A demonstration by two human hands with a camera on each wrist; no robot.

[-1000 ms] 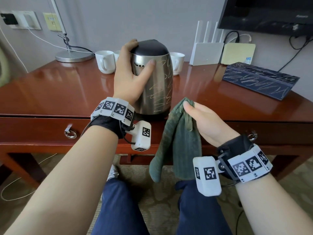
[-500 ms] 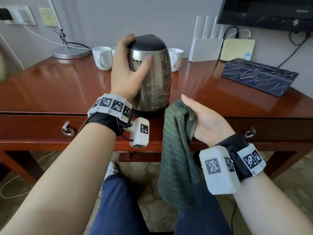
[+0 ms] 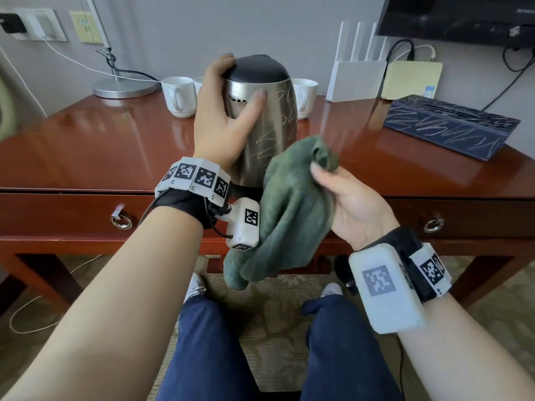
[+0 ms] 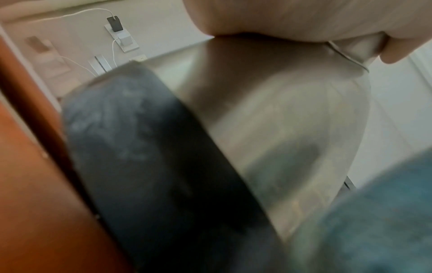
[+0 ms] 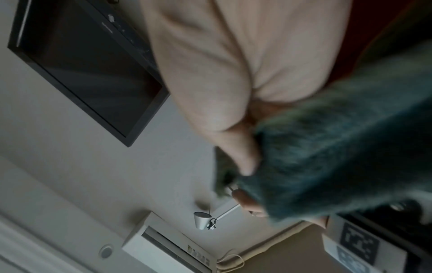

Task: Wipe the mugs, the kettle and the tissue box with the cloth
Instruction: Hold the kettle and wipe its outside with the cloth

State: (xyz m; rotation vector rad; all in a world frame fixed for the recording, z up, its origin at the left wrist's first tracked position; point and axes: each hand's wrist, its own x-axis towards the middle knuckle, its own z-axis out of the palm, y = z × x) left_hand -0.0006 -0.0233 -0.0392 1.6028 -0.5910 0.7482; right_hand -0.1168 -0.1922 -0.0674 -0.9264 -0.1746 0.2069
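A steel kettle with a black lid and scribble marks stands near the desk's front edge. My left hand grips its upper body, fingers round the lid's far side and thumb on the front; the left wrist view shows the kettle up close. My right hand, palm up, holds a green cloth bunched at its fingertips, right beside the kettle's lower right; the cloth hangs down past the desk edge. White mugs stand behind the kettle. The dark scribbled tissue box lies at the right.
A lamp base sits at the back left of the wooden desk. A white router and a beige box lean against the wall, with a screen above. My legs are under the desk's front.
My right hand has risen and moved the cloth up against the kettle's lower right side, bunching it more. The left hand keeps its grip on the kettle.
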